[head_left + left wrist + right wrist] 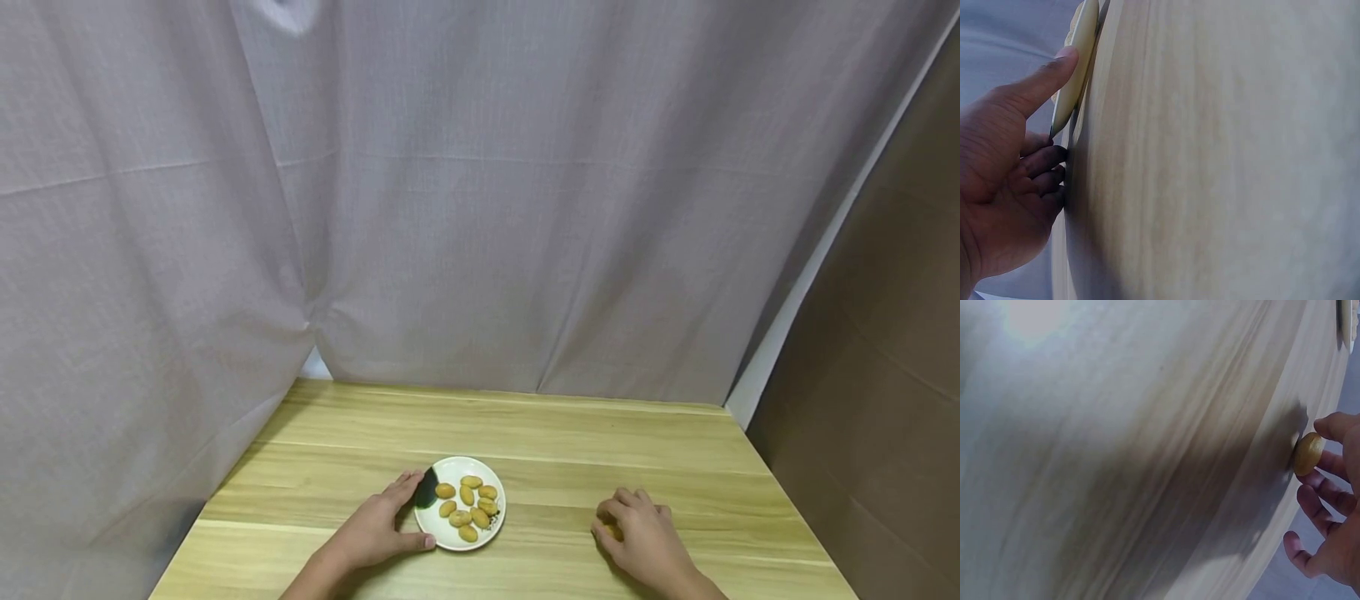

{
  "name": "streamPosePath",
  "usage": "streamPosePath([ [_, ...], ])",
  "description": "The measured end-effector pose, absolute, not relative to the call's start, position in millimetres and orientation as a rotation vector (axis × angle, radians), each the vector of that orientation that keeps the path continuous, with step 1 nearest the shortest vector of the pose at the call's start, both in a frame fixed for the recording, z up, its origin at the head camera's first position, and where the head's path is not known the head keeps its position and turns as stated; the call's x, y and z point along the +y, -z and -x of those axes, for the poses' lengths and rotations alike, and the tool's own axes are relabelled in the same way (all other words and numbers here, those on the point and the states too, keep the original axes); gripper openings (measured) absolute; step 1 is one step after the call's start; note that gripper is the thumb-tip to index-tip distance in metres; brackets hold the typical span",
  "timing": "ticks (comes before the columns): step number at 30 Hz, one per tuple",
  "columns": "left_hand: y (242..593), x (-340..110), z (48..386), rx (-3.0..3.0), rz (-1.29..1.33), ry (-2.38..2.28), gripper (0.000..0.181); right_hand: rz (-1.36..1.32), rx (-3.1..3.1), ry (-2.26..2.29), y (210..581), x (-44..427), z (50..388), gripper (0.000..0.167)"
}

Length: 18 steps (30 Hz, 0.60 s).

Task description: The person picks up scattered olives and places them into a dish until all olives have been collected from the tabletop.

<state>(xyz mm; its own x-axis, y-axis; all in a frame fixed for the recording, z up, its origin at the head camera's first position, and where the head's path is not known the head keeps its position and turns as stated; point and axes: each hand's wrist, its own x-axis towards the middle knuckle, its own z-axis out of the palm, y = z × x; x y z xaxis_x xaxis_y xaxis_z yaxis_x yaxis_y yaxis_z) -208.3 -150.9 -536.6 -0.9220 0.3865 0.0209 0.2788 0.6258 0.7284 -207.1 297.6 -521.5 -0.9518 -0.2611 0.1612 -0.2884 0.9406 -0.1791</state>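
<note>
A round white plate (426,527) with a dark green patch lies on the wooden table, bearing several small oval orange-yellow fruits that look like kumquats (460,518). My left hand (382,522) holds the plate's left side, thumb on the near rim and fingers by the dark patch. In the left wrist view the thumb presses the plate's edge (1079,81). Well to the right of the plate, my right hand (643,536) pinches a single kumquat (1307,454) between thumb and fingers, low at the tabletop. From the head view, the fingers mostly hide that kumquat.
The light wooden table (555,433) reaches back to a grey curtain (480,250). Another curtain (135,333) hangs along the left edge, and a brown panel (877,358) stands at the right. Bare wood lies between the plate and the right hand.
</note>
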Motion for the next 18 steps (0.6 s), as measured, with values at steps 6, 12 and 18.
streamPosePath([
  [6, 535.3, -151.0, 206.8, 2.702, -0.558, -1.175, 0.111, -0.405, -2.993, -0.304, 523.6, 297.7, 204.6, 0.015],
  [12, 535.8, -151.1, 207.9, 2.708, -0.557, -1.174, 0.112, -0.421, -2.973, -0.303, 524.4, 298.0, 203.1, 0.012],
  [18, 537.9, -151.1, 209.2, 2.709, -0.552, -1.166, 0.112, -0.441, -2.964, -0.298, 525.8, 299.4, 203.8, 0.015],
])
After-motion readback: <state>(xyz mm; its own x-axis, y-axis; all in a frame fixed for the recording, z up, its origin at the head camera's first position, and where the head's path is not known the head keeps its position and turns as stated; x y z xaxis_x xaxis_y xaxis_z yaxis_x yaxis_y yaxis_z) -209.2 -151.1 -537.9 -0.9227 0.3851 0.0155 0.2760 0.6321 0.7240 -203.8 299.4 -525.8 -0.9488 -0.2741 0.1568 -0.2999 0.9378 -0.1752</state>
